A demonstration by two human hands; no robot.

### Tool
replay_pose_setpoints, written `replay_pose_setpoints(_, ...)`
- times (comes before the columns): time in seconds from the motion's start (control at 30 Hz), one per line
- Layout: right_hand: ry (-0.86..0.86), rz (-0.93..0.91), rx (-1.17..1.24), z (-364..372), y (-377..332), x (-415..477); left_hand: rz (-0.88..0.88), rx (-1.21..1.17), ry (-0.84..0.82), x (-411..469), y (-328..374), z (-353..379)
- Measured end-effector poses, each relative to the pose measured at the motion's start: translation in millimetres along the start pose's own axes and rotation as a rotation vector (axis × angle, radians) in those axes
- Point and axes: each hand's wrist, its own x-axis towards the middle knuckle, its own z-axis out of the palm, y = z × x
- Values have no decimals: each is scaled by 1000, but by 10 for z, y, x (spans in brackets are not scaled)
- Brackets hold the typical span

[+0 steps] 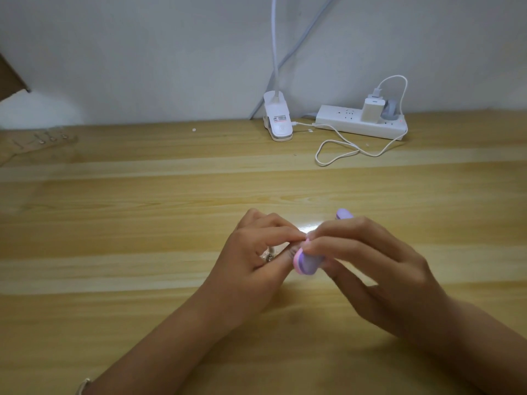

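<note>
- Step in hand, as I read it: filing or buffing a fingernail of the left hand with a nail buffer block. This is judged from the grip and the contact.
- Right hand: fingers and thumb curl round the nail buffer, a purple block with a pink layer. It is gripped near the middle, with both ends sticking out.
- The buffer is held just above the wooden table, in front of the person. Its near end points toward the left hand and its far purple end shows past the right knuckles.
- Left hand: fingers curl inward, and the tips of thumb and forefinger meet the buffer's upper edge.
- A small shiny metal bit sits among the left fingers. Cannot tell whether it is worn or held, so the hand's hold is uncertain.
- The nail being worked is hidden behind the fingertips, so the progress of the filing cannot be judged.
- Next move, my judgement: short, light strokes of the block across the nail edge, with the left finger held steady. After that, turn the left hand to offer another nail, or flip the block to its other face.
- Risk, my judgement: the block could slip onto skin if the pressure is uneven.
- At the far edge of the table: a white power strip with a charger, its looped cable, and a clip lamp base.
</note>
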Motion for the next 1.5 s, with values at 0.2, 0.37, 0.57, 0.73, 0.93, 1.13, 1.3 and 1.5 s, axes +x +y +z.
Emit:
replay_pose_setpoints(0.2,32,46,13,-57,88,23,5,-12,-10,12,22,9)
replay_pose_setpoints(0.37,4,14,-21,-52,97,1,4,-5,2,9,22,-2)
replay_pose_setpoints(0.57,100,92,-21,-118,107,61,23,28,28,14,29,3)
replay_pose_setpoints(0.73,1,15,-74,-84,124,28,62,175,79,7,12,14)
replay_pose_setpoints(0.93,-28,16,-53,-23,84,8,110,312,104,-8,7,24)
replay_pose_setpoints(1.13,-36,32,1,-7,22,11,107,313,101,-4,2,17)
replay_pose_setpoints(1.3,-30,66,-38,-96,135,56,81,300,123,7,15,24)
replay_pose_setpoints(1.5,-43,-15,-51,-17,36,29,91,257,102,0,1,6)
